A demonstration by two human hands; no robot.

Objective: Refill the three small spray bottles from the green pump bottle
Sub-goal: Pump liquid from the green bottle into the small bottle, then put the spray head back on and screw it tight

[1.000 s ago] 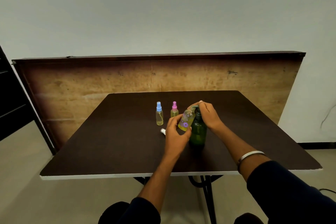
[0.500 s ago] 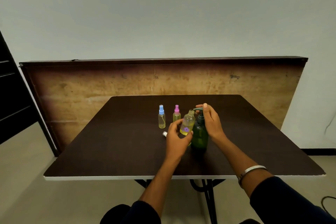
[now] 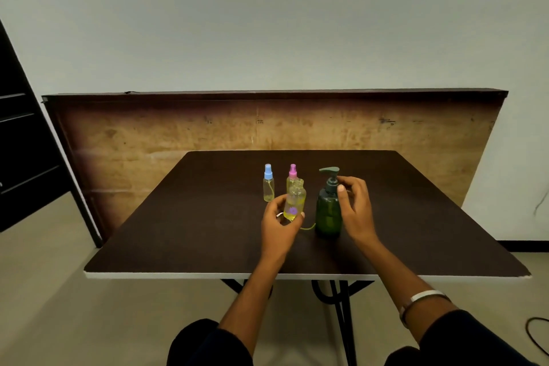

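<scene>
Tabletop [image 3: 184, 235], dark and broad, carries everything, with a worn wooden board [image 3: 178, 134] standing behind its far edge. Largest of the task's things is the green pump bottle [image 3: 327, 214], upright near the table's middle, its nozzle [image 3: 329, 170] pointing left. It looks like stiff plastic with some liquid weight low down, so it should stand steady; the sensible hold is round the shoulder or collar, with a finger pressing the pump head. The right hand [image 3: 355, 211] sits just beside its collar, fingers loosely curled and thumb near the neck, and I cannot tell whether it touches; it appears to grip nothing.

Next in size, the uncapped spray bottle [image 3: 294, 200] is held by the left hand [image 3: 277, 224], pinched low on its body between thumb and fingers, roughly upright with its open neck well left of the nozzle and below it. It holds yellowish liquid, is light and probably slick if wet, so a firm grip low on the body suits it.

Behind stand the pink-capped bottle [image 3: 292, 177], partly hidden, and the blue-capped bottle [image 3: 268, 184], both closed. A thin dip tube [image 3: 307, 228] lies on the table between hand and pump bottle; its spray head is mostly hidden.
</scene>
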